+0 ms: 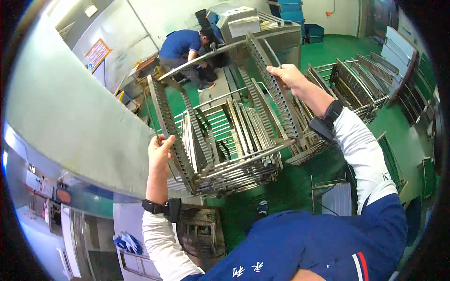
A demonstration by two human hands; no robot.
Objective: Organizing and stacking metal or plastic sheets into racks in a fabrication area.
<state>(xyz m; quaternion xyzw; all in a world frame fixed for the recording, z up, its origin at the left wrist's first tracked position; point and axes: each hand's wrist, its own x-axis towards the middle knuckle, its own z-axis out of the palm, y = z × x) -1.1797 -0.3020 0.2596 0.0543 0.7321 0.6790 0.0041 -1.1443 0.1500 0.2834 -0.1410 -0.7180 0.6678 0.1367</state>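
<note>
both hands grip a metal rack (220, 136), seemingly holding frames.

I see one orange-bordered rectangular notice (97, 53) fixed to the grey wall, upper left. Lower left, small pale labels (39, 185) sit on a cabinet front, with a round orange-brown sticker (63, 196) beside them. Blue crates (300, 18) stand stacked far back, against the rear wall.

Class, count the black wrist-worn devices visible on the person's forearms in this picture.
2. One black wrist-worn device sits on the left forearm, below the left hand; the other on the right forearm, below the right hand. None seems hidden.
</note>
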